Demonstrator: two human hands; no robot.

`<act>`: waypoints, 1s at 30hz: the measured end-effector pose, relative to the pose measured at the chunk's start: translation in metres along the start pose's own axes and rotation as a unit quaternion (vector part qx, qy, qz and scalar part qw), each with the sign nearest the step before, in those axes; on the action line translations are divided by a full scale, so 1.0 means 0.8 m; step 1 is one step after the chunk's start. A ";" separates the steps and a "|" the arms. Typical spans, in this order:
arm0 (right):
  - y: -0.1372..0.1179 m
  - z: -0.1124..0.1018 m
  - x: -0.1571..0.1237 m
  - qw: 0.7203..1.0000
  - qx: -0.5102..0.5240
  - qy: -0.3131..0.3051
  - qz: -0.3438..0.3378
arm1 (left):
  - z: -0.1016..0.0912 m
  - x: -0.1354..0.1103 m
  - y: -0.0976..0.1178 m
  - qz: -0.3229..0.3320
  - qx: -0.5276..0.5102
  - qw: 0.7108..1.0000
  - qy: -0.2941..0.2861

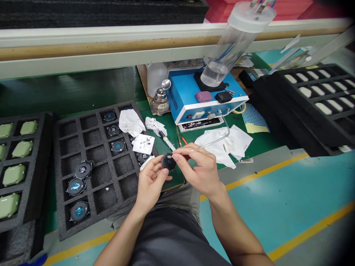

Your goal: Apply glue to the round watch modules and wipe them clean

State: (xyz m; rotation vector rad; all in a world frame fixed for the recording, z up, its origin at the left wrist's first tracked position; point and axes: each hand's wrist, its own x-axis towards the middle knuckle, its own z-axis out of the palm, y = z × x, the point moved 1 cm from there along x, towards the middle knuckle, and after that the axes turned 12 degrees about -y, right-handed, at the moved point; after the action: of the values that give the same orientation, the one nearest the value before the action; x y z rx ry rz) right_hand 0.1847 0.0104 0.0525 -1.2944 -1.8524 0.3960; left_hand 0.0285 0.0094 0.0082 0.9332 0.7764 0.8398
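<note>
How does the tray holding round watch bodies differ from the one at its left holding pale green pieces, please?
The centre foam tray holds round watch bodies with blue faces, while the left tray holds pale green rounded rectangular pieces. Only some centre cells are filled; the left tray's visible cells appear full. The left tray runs out of view; the centre tray shows whole. Both are black gridded foam.

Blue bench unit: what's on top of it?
The blue bench unit carries a clear capped cylinder that appears to stand on a black pad, plus a purple block and a black block. The surface beneath them is covered.
</note>
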 end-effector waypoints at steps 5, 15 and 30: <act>-0.001 0.000 0.000 1.000 0.003 -0.006 0.011 | 0.000 0.000 0.002 0.000 0.000 1.000 0.002; -0.006 -0.001 -0.002 1.000 0.017 -0.005 0.009 | 0.004 0.001 0.004 -0.018 -0.003 0.999 0.036; 0.039 0.007 -0.089 0.953 0.094 0.006 0.287 | -0.006 -0.006 -0.003 0.068 -0.118 0.989 0.061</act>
State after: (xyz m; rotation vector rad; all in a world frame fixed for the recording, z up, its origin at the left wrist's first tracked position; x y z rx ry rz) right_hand 0.2094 -0.0383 -0.0029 -1.6791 -1.3586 0.8450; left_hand 0.0228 0.0064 0.0052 0.7348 0.7071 1.0915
